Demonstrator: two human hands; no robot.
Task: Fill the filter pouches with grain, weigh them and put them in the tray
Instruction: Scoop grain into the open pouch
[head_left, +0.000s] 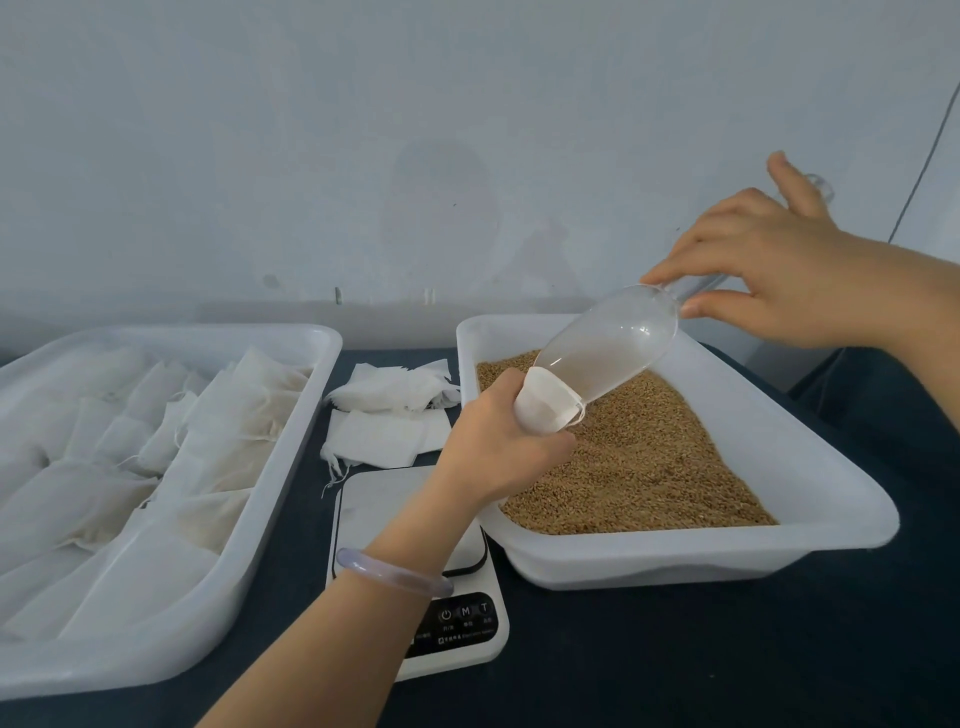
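Note:
My left hand (498, 441) grips a white filter pouch (545, 405) over the grain tray (810, 499), which holds brown grain (649, 467). A clear plastic scoop (608, 348) is tilted steeply, its mouth pushed into the pouch's opening. My right hand (769, 265) holds the scoop by its handle, up and to the right. The big white tray (291, 415) on the left holds several filled pouches (156, 457). A white digital scale (441, 613) stands between the two trays, partly hidden under my left forearm.
A loose pile of empty pouches (389, 410) lies on the dark table behind the scale. A pale wall rises close behind the trays. A thin cable (930, 150) runs down the wall at far right. A bangle (389, 571) sits on my left wrist.

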